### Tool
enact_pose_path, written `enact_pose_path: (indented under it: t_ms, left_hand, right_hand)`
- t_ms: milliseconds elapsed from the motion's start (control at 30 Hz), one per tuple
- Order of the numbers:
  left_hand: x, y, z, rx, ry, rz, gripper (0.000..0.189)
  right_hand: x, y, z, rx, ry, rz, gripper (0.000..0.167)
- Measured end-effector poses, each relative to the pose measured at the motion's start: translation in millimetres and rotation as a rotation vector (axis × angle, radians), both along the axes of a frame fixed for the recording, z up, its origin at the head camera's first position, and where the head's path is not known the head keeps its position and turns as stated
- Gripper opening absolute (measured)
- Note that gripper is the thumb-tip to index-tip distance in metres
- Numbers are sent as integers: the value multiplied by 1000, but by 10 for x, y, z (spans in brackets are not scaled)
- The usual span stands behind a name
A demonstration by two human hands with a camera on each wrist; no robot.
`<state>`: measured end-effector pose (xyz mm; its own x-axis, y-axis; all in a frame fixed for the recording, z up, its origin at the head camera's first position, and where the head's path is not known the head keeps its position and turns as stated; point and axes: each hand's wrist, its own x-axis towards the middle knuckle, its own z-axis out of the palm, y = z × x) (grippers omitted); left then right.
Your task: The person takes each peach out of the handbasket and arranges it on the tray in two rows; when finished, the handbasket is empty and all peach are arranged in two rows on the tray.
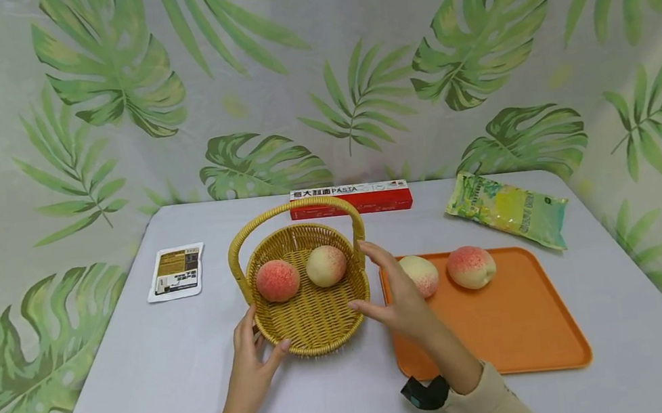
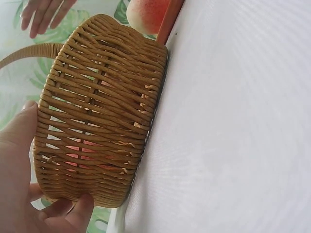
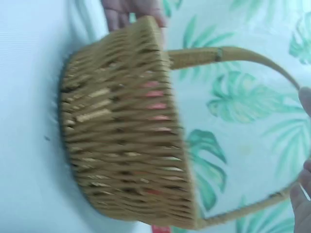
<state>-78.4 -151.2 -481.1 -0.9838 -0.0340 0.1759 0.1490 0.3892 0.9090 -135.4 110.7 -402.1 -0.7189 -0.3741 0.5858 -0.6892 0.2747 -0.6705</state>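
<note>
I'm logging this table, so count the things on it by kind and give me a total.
Pink-and-cream round peaches: 4
Woven wicker basket: 1
Orange plastic tray: 1
Red pasta box: 1
Packets: 2
Total: 9

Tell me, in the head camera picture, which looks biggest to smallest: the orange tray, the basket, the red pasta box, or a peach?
1. Orange tray
2. Basket
3. Red pasta box, though it lies farther back, so it may look smaller than it is
4. Peach, smallest; all four peaches look about alike

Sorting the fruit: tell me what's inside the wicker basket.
Two peaches lie in the basket: a redder peach and a paler peach. Anything under them is hidden.
</note>
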Motion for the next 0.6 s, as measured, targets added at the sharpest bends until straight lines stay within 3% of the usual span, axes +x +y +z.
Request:
enact_pose_path:
  t_ms: [267,600]
  left_hand:
    - [1,1,-1,-1,4,8,85]
    - [3,-5,-5,-5,14,4,85]
  right_hand:
    - [-151,-285,-234,82,-138,-6,88]
    - [-280,-403,-386,128,-184,-53,90]
